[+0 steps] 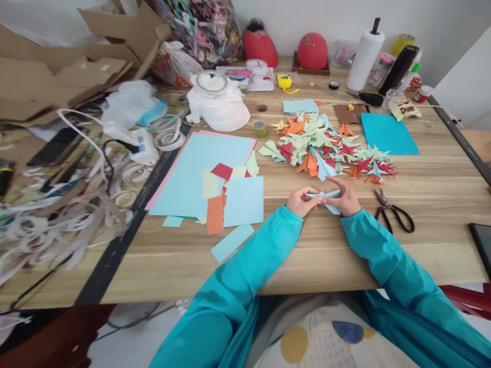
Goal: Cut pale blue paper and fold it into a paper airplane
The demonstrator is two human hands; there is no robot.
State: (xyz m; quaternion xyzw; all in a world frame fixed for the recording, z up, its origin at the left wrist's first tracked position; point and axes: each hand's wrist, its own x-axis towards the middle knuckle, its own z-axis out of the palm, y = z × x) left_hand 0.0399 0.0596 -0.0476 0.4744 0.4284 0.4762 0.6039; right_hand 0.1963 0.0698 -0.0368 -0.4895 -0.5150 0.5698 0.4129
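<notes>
Both hands meet over the middle of the table, pinching one folded light-blue paper piece (332, 204). My left hand (302, 201) grips its left tip between thumb and fingers. On the other side, my right hand (347, 198) has thumb and fingers closed on the right part, with the index finger raised. Just beyond them lies a heap of folded paper shapes (307, 133) in green, orange, red and blue. A light-blue paper square (244, 201) rests to the left, on and beside larger stacked sheets (184, 179). Black-handled scissors (395, 210) lie right of my right hand.
A teal sheet (389, 134) lies at the right back. White caps (224, 110), a yellow tape measure (284, 82) and red domed objects (312, 51) stand behind. Tangled straps (76, 220), a power strip (143, 147) and cardboard boxes (57, 66) crowd the left side.
</notes>
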